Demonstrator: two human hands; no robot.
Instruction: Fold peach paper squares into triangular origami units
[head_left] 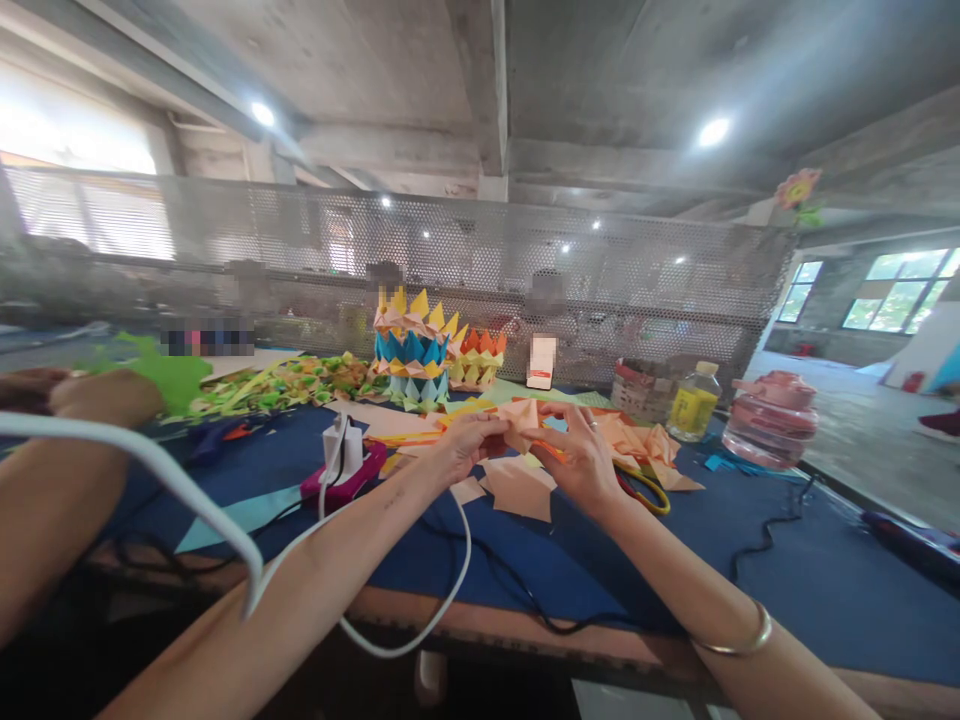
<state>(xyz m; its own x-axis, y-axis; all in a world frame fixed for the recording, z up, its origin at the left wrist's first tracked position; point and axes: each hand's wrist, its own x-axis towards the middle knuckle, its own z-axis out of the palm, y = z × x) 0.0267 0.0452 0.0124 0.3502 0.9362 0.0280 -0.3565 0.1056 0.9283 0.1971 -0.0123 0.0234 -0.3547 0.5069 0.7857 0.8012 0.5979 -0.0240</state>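
Between my two hands, over the blue table, is a small piece of peach folded paper [520,422]. My left hand [476,440] pinches its left side, fingers closed. On its right side, my right hand [574,450] grips it with thumb and fingertips. Flat peach paper squares [519,488] lie just below the hands. Several folded peach paper pieces [630,440] are heaped to the right, beside yellow-handled scissors [651,492]. Behind my hands stand folded-paper crowns [412,355] in yellow, blue and peach, and another in orange and yellow [478,358].
A magenta power strip [343,474] with a white plug and cables sits left of my forearm. At right stand a yellow-labelled bottle [694,405] and a pink water jug [771,420]. A phone [541,362] leans before the mesh divider. Another person's hand [109,400] works at far left.
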